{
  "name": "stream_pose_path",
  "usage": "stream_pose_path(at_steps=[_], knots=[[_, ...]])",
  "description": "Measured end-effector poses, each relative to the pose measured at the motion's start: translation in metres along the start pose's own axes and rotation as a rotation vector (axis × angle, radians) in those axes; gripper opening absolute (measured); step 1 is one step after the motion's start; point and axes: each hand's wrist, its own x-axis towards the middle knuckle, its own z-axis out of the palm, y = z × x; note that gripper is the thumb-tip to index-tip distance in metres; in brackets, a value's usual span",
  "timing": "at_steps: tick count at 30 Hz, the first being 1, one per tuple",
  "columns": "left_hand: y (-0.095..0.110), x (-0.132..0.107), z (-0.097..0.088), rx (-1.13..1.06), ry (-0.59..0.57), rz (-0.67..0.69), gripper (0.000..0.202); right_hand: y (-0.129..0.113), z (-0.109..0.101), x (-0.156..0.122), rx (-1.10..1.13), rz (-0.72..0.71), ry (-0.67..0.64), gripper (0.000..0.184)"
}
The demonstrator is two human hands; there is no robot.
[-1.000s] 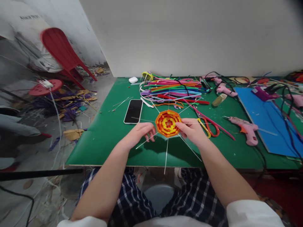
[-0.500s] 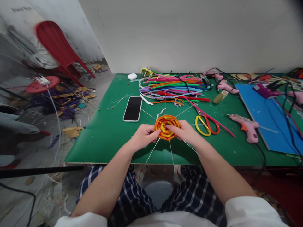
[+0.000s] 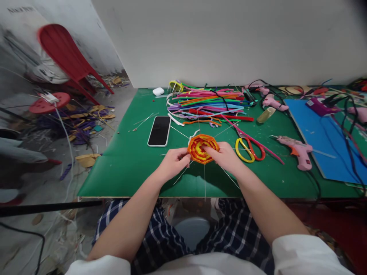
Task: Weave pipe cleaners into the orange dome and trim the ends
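Between my hands is a round woven disc in orange, red and yellow, with thin pale wire spokes sticking out all around. A short white strand curls up from its top left edge. My right hand grips the right side, thumb lying over the middle of the weave and fingers hidden behind. At the left rim, my left hand is closed with thumb and fingers together at the edge; what its fingertips pinch is partly hidden. Scissors with yellow and red handles lie right of my right hand.
A phone lies to the left, a white earbud case behind it. Colourful pipe cleaners are heaped at the back. Pink glue gun and blue board are on the right. A red chair stands left.
The disc has tilted and risen slightly in my hands. My left thumb has moved off the face of the disc to its left edge; my right thumb stays on the middle.
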Motion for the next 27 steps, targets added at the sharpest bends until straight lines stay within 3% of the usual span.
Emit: stream_pose_path(at_steps=[14,27], knots=[[-0.0021,0.0031,0.0033,-0.111,0.096,-0.024,0.015,0.0012,0.0015,0.0002,-0.177,-0.054,0.028,0.037],[-0.0089,0.0018,0.0078,0.02,0.18,-0.038,0.015,0.0018,0.0031,0.0001,-0.253,-0.054,0.053,0.036]])
